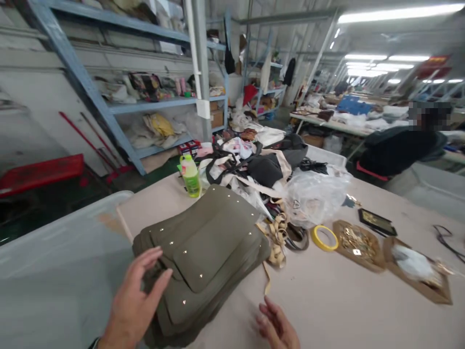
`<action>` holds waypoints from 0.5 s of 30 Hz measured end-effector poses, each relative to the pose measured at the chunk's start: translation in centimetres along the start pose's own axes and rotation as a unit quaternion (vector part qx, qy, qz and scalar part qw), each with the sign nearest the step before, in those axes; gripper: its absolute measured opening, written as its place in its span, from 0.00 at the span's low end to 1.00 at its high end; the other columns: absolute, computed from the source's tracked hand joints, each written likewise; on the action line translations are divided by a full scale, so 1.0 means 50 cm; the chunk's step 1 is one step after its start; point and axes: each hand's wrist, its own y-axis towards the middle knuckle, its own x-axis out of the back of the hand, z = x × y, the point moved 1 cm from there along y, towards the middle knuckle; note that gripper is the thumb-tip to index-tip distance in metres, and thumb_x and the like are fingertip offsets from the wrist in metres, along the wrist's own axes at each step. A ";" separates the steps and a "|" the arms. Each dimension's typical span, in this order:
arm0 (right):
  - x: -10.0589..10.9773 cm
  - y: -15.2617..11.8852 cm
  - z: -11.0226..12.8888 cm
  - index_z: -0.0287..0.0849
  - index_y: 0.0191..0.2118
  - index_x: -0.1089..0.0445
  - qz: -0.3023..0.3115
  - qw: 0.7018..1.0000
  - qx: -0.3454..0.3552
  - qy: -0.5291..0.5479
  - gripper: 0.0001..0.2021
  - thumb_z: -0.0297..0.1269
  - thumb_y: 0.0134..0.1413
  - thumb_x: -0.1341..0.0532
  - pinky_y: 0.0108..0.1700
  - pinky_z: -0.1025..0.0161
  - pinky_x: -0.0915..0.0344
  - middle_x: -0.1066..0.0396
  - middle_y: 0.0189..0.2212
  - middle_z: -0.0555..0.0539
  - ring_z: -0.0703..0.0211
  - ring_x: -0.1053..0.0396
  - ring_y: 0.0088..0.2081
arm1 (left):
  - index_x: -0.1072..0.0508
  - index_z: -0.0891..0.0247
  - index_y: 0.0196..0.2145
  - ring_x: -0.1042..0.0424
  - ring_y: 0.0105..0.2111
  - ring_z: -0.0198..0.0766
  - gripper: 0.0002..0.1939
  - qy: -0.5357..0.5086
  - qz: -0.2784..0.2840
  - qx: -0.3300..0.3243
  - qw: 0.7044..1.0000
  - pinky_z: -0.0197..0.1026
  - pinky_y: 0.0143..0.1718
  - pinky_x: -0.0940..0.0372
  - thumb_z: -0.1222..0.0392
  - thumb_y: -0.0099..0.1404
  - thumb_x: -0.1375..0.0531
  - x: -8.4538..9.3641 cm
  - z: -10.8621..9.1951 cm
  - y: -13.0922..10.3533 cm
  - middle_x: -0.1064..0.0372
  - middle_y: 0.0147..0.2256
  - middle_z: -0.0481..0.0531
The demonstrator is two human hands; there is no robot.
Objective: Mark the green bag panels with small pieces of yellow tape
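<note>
We see a stack of studded olive-green bag panels [218, 232] on the tabletop [327, 300]. Our left hand [132, 300], thumb and fingers spread wide, is at the stack's left side; we cannot tell if they touch. Our right hand [279, 327], loosely curled, is right of the stack, near tan strapping [278, 235].

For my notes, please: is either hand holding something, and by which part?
Nothing is visibly held: the left hand is open over the olive stack, the right hand loosely open beside it.

The stacked pieces [218, 237] are plain olive-green, the tape roll [325, 238] yellow.
</note>
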 end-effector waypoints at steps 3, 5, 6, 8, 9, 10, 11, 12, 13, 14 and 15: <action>0.003 0.071 0.123 0.40 0.47 0.27 0.026 0.995 0.087 -0.052 0.30 0.57 0.40 0.33 0.48 0.53 0.29 0.24 0.44 0.38 0.44 0.27 0.47 | 0.43 0.59 0.59 0.39 0.58 0.56 0.40 -0.105 -0.068 0.235 0.964 0.60 0.60 0.43 0.39 0.54 0.38 0.022 0.051 -0.008 0.42 0.60 0.60; -0.010 0.131 0.211 0.39 0.51 0.30 0.011 0.981 0.167 -0.099 0.30 0.55 0.45 0.35 0.51 0.52 0.32 0.26 0.47 0.39 0.46 0.29 0.49 | 0.50 0.60 0.63 0.46 0.62 0.56 0.48 -0.157 -0.060 0.348 0.922 0.59 0.62 0.48 0.37 0.52 0.38 0.012 0.072 -0.039 0.50 0.64 0.62; -0.024 0.163 0.251 0.39 0.53 0.32 0.013 0.974 0.193 -0.119 0.32 0.55 0.46 0.36 0.52 0.52 0.32 0.28 0.49 0.38 0.45 0.30 0.50 | 0.53 0.61 0.65 0.49 0.64 0.55 0.51 -0.175 -0.046 0.397 0.900 0.59 0.63 0.51 0.36 0.52 0.38 0.003 0.079 -0.057 0.53 0.65 0.62; -0.064 0.230 0.317 0.37 0.59 0.37 0.031 0.961 0.220 -0.166 0.35 0.55 0.48 0.38 0.54 0.50 0.35 0.32 0.54 0.36 0.45 0.32 0.53 | 0.59 0.62 0.66 0.53 0.65 0.55 0.52 -0.206 -0.011 0.468 0.859 0.58 0.64 0.54 0.35 0.54 0.40 -0.021 0.085 -0.089 0.58 0.67 0.63; -0.089 0.262 0.341 0.37 0.60 0.39 0.047 0.954 0.225 -0.195 0.37 0.55 0.49 0.39 0.55 0.49 0.36 0.34 0.56 0.35 0.45 0.34 0.55 | 0.59 0.61 0.66 0.53 0.65 0.54 0.51 -0.223 0.002 0.486 0.845 0.58 0.64 0.54 0.34 0.56 0.41 -0.032 0.084 -0.099 0.58 0.67 0.63; -0.113 0.292 0.360 0.37 0.61 0.40 0.056 0.947 0.230 -0.217 0.37 0.54 0.49 0.39 0.55 0.49 0.37 0.36 0.57 0.34 0.44 0.35 0.56 | 0.58 0.61 0.66 0.51 0.65 0.53 0.50 -0.242 0.008 0.492 0.836 0.58 0.64 0.53 0.35 0.57 0.42 -0.042 0.081 -0.106 0.56 0.66 0.62; -0.138 0.318 0.373 0.35 0.61 0.40 0.066 0.942 0.230 -0.234 0.38 0.54 0.49 0.39 0.55 0.50 0.37 0.36 0.58 0.33 0.44 0.35 0.56 | 0.56 0.60 0.65 0.49 0.64 0.53 0.48 -0.264 0.010 0.488 0.832 0.57 0.64 0.51 0.35 0.57 0.42 -0.049 0.075 -0.108 0.53 0.65 0.62; -0.160 0.339 0.381 0.33 0.61 0.40 0.076 0.939 0.228 -0.244 0.38 0.54 0.49 0.40 0.55 0.50 0.37 0.35 0.56 0.32 0.44 0.34 0.55 | 0.52 0.60 0.64 0.46 0.63 0.52 0.45 -0.288 0.010 0.480 0.829 0.56 0.64 0.50 0.36 0.57 0.41 -0.053 0.069 -0.107 0.49 0.64 0.61; -0.179 0.356 0.385 0.31 0.60 0.39 0.084 0.937 0.226 -0.252 0.38 0.54 0.49 0.40 0.53 0.51 0.36 0.32 0.54 0.32 0.44 0.32 0.53 | 0.48 0.60 0.63 0.44 0.62 0.51 0.43 -0.311 0.010 0.470 0.826 0.55 0.63 0.48 0.37 0.57 0.40 -0.055 0.062 -0.105 0.46 0.63 0.60; -0.194 0.367 0.387 0.30 0.59 0.37 0.091 0.935 0.223 -0.259 0.38 0.54 0.49 0.39 0.52 0.52 0.35 0.30 0.51 0.32 0.44 0.30 0.50 | 0.45 0.59 0.61 0.42 0.61 0.50 0.40 -0.331 0.011 0.461 0.823 0.53 0.63 0.47 0.38 0.57 0.40 -0.055 0.056 -0.101 0.43 0.62 0.59; -0.204 0.373 0.387 0.29 0.57 0.35 0.096 0.933 0.221 -0.266 0.36 0.53 0.48 0.39 0.50 0.52 0.34 0.27 0.47 0.33 0.45 0.29 0.48 | 0.43 0.59 0.60 0.41 0.60 0.49 0.39 -0.346 0.012 0.455 0.821 0.53 0.63 0.47 0.39 0.57 0.39 -0.054 0.050 -0.098 0.41 0.61 0.58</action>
